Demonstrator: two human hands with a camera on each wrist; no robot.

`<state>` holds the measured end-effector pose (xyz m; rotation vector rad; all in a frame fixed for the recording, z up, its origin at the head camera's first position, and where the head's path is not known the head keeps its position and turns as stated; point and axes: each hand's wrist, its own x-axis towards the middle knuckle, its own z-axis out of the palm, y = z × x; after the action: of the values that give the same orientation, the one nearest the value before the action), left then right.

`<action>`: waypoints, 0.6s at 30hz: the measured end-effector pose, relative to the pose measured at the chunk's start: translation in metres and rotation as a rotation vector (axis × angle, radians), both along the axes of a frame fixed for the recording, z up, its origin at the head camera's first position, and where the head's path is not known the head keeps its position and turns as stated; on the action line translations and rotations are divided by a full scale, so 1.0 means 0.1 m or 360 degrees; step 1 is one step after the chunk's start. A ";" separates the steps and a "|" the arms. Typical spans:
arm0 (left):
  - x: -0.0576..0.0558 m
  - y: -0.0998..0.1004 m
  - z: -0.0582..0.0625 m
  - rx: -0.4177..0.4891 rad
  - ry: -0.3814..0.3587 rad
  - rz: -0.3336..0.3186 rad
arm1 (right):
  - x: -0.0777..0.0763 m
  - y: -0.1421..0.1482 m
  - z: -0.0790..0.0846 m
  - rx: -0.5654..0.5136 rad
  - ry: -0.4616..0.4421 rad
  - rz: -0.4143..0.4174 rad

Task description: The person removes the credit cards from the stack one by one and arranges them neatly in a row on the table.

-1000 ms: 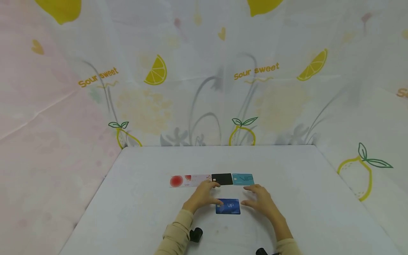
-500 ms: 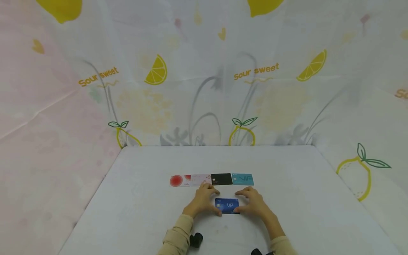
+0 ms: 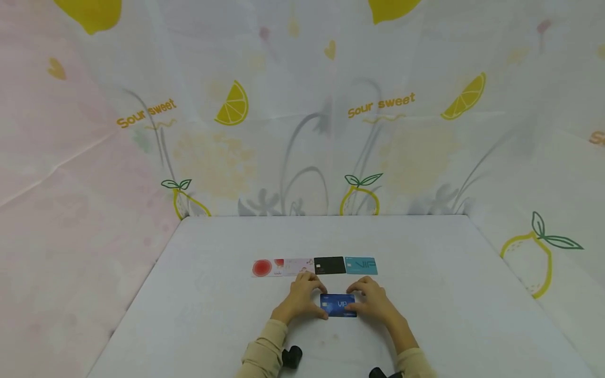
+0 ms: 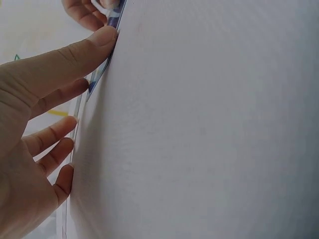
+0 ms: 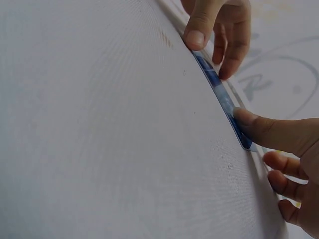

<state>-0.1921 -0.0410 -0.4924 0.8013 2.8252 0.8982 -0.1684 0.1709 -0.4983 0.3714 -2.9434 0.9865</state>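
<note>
A blue VIP card (image 3: 337, 304) lies on the white table between both hands. My left hand (image 3: 302, 298) holds its left end, thumb at the near corner and index finger at the far one; the left wrist view shows that thumb (image 4: 102, 39) on the card's edge. From the other side, my right hand (image 3: 372, 300) grips the right end, its thumb (image 5: 246, 119) lying over the printed face. Beyond the hands runs a row of cards: a white one with a red circle (image 3: 262, 268), a pale pink floral one (image 3: 296, 266), a black one (image 3: 330, 265) and a teal VIP one (image 3: 361, 265).
The white table (image 3: 227, 236) ends at a curtain (image 3: 302, 142) printed with lemons and "Sour sweet". Black wrist-worn devices (image 3: 292, 357) sit beside both beige sleeves (image 3: 262, 349), close over the near part of the table.
My right hand has moved left onto the blue card's right end, and its thumb now overlaps the card. My left thumb has slid toward the near left corner. The row of cards stays put.
</note>
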 end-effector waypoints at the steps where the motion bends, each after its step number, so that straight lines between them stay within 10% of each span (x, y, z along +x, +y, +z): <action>1: 0.00 0.00 0.00 0.0003 -0.0003 0.0000 | 0.00 0.00 0.00 -0.0001 0.0001 0.0001; 18: 0.01 0.02 -0.04 0.0011 0.0018 0.0019 | 0.00 -0.01 -0.03 -0.0011 -0.0083 0.0020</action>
<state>-0.1909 -0.0393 -0.4968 0.7938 2.8413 0.9085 -0.1689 0.1696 -0.5014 0.3705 -2.9871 1.0229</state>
